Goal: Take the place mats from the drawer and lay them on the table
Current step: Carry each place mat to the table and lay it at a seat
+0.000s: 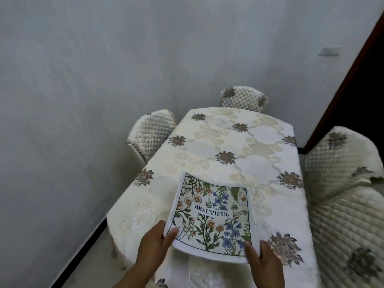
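While a grey wall point(83, 80) fills the nine o'clock side of the view, a quilted chair point(152, 133) stands tucked against the left edge of the counter point(228, 142), which is draped in a cream cloth with embroidered flower clusters. At seven o'clock the left hand point(154, 244) grips the near left corner of the place mats point(212, 215), its thumb lying on top and its fingers point(166, 228) curled under the edge, clenched on the fabric. The place mats sit at six o'clock, over the near end of the counter; the top one bears printed daisies, blue flowers and the word BEAUTIFUL, and white edges of more than one layer show along its right side. Whether the far edge touches the cloth or hangs just above it cannot be told. At five o'clock the right hand point(265, 260) pinches the near right corner, thumb on top, fingers beneath. A second chair point(245, 98) stands at the far end at twelve o'clock, and a third chair point(342, 183) sits beside the counter at three o'clock, below a dark door frame point(342, 80).
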`<state>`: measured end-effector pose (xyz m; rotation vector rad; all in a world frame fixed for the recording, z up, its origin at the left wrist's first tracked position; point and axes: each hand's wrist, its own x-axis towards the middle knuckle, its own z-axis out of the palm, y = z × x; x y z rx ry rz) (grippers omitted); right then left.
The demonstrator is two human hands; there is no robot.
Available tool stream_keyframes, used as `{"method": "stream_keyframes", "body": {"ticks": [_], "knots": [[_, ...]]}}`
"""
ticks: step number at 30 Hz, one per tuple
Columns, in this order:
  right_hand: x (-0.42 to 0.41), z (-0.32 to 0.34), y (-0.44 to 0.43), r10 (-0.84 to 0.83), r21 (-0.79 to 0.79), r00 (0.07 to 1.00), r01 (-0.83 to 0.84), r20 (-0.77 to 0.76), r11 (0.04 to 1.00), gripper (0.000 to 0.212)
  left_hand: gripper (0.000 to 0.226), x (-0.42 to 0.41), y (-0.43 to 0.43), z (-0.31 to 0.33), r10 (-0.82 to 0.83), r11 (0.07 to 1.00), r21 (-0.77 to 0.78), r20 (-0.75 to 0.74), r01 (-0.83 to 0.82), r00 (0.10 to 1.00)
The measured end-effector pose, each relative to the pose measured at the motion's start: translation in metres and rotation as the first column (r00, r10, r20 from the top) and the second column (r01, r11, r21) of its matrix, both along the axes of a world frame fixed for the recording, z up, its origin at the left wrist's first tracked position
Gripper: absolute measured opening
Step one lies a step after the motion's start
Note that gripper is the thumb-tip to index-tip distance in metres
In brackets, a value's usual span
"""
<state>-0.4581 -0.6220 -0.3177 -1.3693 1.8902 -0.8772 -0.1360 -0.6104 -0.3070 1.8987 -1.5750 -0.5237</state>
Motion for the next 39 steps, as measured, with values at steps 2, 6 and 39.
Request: {"method": "stream_keyframes", "body": {"ticks": [2,6,39], "knots": [[0.009,-0.016,-0.007,-0.009,0.028,1.0,0.009,-0.009,1.0,0.035,0.051,0.007,-0.015,-0.01,-0.007,1.0,0.023,0.028,0.006,1.0],[0.027,-0.047,-0.018,-0.001,0.133,1.0,0.002,-0.007,0.991,0.039,0.046,0.021,-0.037,-0.032,-0.028,0.996,0.092,0.077,0.021,0.997],[0.124,-0.075,0.046,0.107,0.559,0.994,-0.084,-0.008,0.825,0.045,0.027,0.126,-0.002,-0.094,-0.031,0.79,0.597,-0.191,0.141,0.981]]}}
